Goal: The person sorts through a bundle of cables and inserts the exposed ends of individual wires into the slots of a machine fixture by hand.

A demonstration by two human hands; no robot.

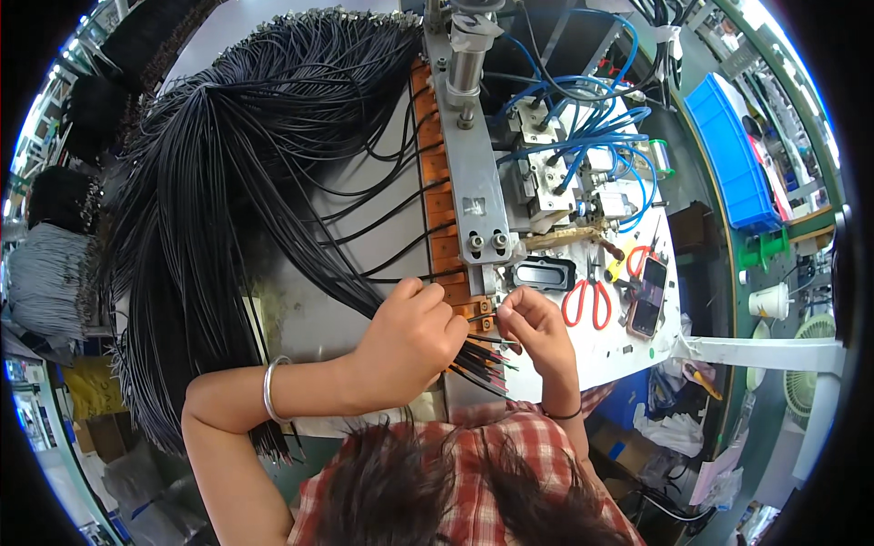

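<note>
Ideally, the left hand (414, 332), its grip closed around the black cables (348, 286) whose ends fan out beside the orange strip (440, 202), would steady them while the right hand (539, 335), narrowed to a pinch apparently on one of them, guides it straight.

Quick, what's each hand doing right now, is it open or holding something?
Left hand: closed around black cables.
Right hand: thumb and finger pinched together beside the orange fixture; whatever's between them can't be told.
</note>
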